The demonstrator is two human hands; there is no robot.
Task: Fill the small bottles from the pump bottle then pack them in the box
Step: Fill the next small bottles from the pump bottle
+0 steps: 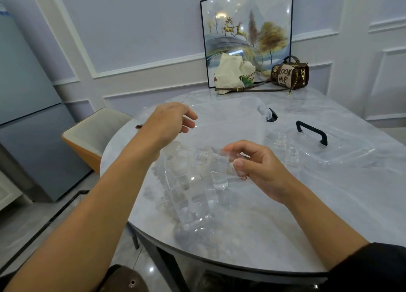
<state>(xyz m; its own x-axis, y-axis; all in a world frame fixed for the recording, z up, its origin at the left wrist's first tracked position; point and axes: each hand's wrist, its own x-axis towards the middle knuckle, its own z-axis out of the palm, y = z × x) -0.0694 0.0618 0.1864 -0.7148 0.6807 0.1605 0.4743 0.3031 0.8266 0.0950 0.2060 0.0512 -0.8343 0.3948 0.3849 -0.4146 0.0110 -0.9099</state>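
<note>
**Desk:** How far along is the filling looking?

**Photographer:** It is looking like the middle of it. The right hand (259,171) is holding one small bottle (219,175) just beside the spout of the pump bottle (191,195), which is standing near the front edge of the table (285,226). Two more small bottles (293,155) are waiting beside the lid (329,151). Whether those two are holding liquid is too clear to tell. Nothing is showing inside the box (230,120), so packing is looking not yet begun.

**Desk:** And the grips?

**Photographer:** The right thumb and fingertips are pinching the small bottle by its upper part. The left hand (169,122) is hovering above the pump head, fingers loosely curled and holding nothing.
</note>
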